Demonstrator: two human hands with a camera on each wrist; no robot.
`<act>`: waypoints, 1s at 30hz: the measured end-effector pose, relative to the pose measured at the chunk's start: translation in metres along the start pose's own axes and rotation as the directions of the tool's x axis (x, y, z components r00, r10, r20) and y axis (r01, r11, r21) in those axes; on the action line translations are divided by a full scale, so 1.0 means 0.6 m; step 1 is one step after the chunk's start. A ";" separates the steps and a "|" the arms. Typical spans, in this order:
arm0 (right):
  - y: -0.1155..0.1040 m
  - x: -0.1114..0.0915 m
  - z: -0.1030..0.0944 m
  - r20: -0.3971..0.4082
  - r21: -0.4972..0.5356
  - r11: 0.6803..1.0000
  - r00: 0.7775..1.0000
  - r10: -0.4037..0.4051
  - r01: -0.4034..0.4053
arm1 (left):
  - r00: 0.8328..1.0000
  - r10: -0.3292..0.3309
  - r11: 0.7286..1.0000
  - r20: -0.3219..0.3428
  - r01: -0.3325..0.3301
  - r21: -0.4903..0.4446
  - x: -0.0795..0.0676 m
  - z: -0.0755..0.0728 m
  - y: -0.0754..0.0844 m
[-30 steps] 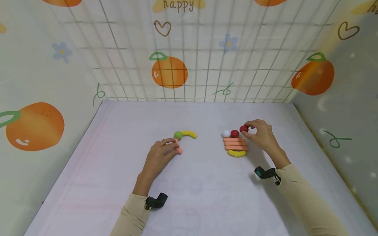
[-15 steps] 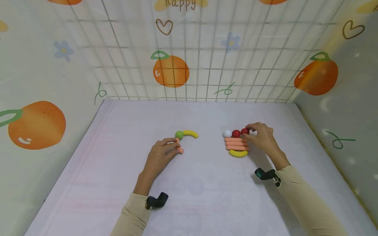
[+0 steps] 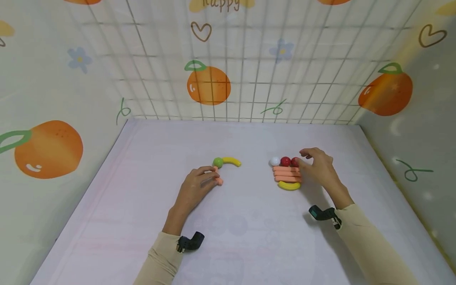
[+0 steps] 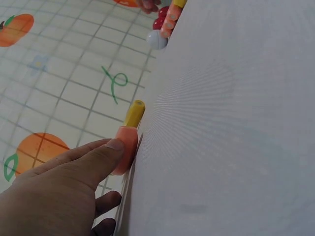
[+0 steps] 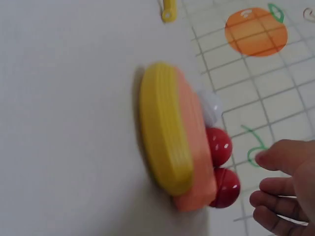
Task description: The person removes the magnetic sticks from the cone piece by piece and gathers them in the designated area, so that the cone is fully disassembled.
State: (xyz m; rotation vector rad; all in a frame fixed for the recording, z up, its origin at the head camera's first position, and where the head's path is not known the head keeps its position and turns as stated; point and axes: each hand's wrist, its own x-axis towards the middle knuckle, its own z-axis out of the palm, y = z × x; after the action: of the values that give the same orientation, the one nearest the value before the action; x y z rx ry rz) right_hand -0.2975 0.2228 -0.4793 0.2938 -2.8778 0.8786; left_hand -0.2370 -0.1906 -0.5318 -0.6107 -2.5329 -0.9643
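My left hand (image 3: 194, 188) pinches a short pink stick (image 4: 129, 142), thumb against it in the left wrist view. A green ball (image 3: 218, 162) and a curved yellow toy banana (image 3: 232, 161) lie just beyond that stick. My right hand (image 3: 318, 165) is beside the right-hand group, thumb and fingers apart and holding nothing. In that group, a white ball (image 3: 274, 161), a red ball (image 3: 285, 161) and a second red ball (image 5: 228, 188) form a row. Several pink sticks (image 3: 287, 174) lie stacked side by side in front of the balls, with another yellow toy banana (image 3: 289, 186) nearest me.
Everything lies on a pale table (image 3: 249, 245). A printed curtain with oranges over a white wire grid (image 3: 246, 87) rises behind it, and more printed sheet hangs at both sides. Black wrist cameras sit on the left sleeve (image 3: 162, 249) and right sleeve (image 3: 370, 241).
My right hand has set the second red ball down at the right end of the row and let go of it, fingers spreading. My left hand keeps its pinch on the pink stick.
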 end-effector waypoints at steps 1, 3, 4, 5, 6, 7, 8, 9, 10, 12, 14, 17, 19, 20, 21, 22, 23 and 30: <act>-0.007 -0.003 -0.001 -0.022 0.002 1.000 1.000 -0.021 0.021 | 1.000 0.011 1.000 -0.008 -0.011 0.001 0.000 0.001 0.000; -0.022 -0.010 0.000 -0.061 -0.008 0.997 0.995 -0.076 0.075 | 0.998 0.045 0.999 -0.037 -0.044 0.032 0.001 0.004 0.000; -0.032 -0.014 0.002 -0.077 -0.016 0.994 0.991 -0.110 0.109 | 0.996 0.062 0.997 -0.059 -0.059 0.051 0.002 0.007 0.001; -0.042 -0.018 0.005 -0.090 -0.019 0.989 0.985 -0.148 0.146 | 0.994 0.078 0.995 -0.075 -0.073 0.069 0.003 0.010 0.003; -0.052 -0.022 0.009 -0.106 -0.019 0.982 0.976 -0.190 0.189 | 0.992 0.088 0.993 -0.085 -0.081 0.088 0.003 0.013 0.006; -0.063 -0.027 0.013 -0.119 -0.015 0.972 0.964 -0.236 0.236 | 0.992 0.093 0.991 -0.085 -0.084 0.104 0.005 0.016 0.010; -0.074 -0.031 0.019 -0.135 -0.016 0.958 0.948 -0.287 0.287 | 0.993 0.091 0.990 -0.075 -0.082 0.117 0.006 0.019 0.016; -0.084 -0.034 0.026 -0.147 -0.015 0.941 0.930 -0.337 0.339 | 0.995 0.081 0.990 -0.052 -0.075 0.117 0.006 0.022 0.021; -0.095 -0.037 0.033 -0.156 -0.013 0.920 0.908 -0.388 0.391 | 0.997 0.067 0.993 -0.023 -0.065 0.098 0.006 0.024 0.026; -0.117 -0.043 0.048 -0.173 -0.008 0.881 0.867 -0.466 0.472 | 0.998 0.058 0.995 0.007 -0.058 0.078 0.008 0.026 0.034; -0.139 -0.048 0.062 -0.158 -0.002 0.859 0.849 -0.505 0.511 | 0.999 0.046 0.997 -0.009 -0.046 0.065 0.010 0.024 0.036; -0.170 -0.052 0.081 -0.103 0.006 0.857 0.853 -0.511 0.515 | 0.996 0.015 0.996 -0.088 -0.007 0.088 0.015 0.019 0.030; -0.186 -0.051 0.094 -0.060 -0.005 0.859 0.857 -0.511 0.512 | 0.995 -0.052 0.992 -0.087 0.062 0.111 0.015 0.015 0.025; -0.194 -0.050 0.100 -0.045 -0.011 0.857 0.856 -0.515 0.515 | 0.994 -0.086 0.986 -0.062 0.094 0.135 0.014 0.016 0.022; -0.200 -0.049 0.106 -0.033 -0.012 0.855 0.854 -0.518 0.518 | 0.993 -0.114 0.980 -0.027 0.116 0.163 0.013 0.016 0.020; -0.205 -0.049 0.113 -0.024 -0.014 0.853 0.853 -0.521 0.521 | 0.991 -0.136 0.974 0.012 0.131 0.183 0.012 0.017 0.019; -0.210 -0.048 0.118 -0.017 -0.017 0.852 0.852 -0.523 0.523 | 0.988 -0.149 0.970 0.048 0.136 0.200 0.011 0.019 0.018; -0.227 -0.052 0.146 0.036 -0.014 0.850 0.849 -0.526 0.527 | 0.993 -0.114 0.982 0.031 0.108 0.153 0.010 0.025 0.019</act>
State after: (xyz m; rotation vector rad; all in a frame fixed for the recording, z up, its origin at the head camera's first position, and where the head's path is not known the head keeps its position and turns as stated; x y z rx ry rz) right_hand -0.2424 0.0675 -0.4832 1.0424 -2.6003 0.7306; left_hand -0.2386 -0.1711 -0.5334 -0.4518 -2.6694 -0.7939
